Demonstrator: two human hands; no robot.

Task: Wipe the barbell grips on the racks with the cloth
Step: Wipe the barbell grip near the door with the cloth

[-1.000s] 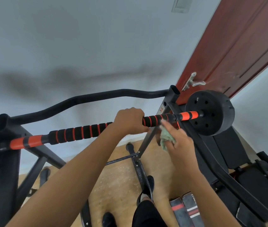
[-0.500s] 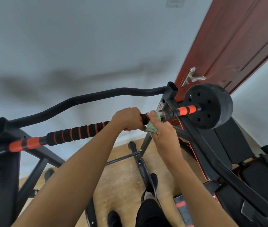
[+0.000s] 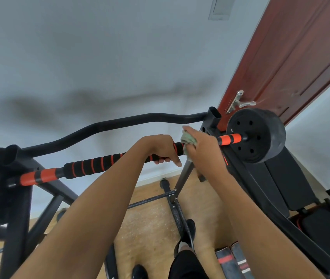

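A barbell lies across a black rack (image 3: 213,115). Its grip (image 3: 91,167) is black foam with orange rings, and both ends are orange. My left hand (image 3: 160,148) grips the bar near its right part, fingers curled under it. Just to the right, my right hand (image 3: 202,146) holds a pale green cloth (image 3: 188,140) wrapped over the bar, pressing it against the grip. A black weight plate (image 3: 256,135) sits on the bar's right end.
A curved black pull bar (image 3: 107,125) runs behind the barbell. A red-brown door (image 3: 301,57) with a metal handle (image 3: 238,101) stands at the right. A black padded bench (image 3: 285,186) lies at lower right. Rack legs cross the wooden floor (image 3: 150,222) below, beside my feet.
My right hand rose with the cloth from under the bar onto it, then slid right along the grip toward the plate. The left hand kept its hold.
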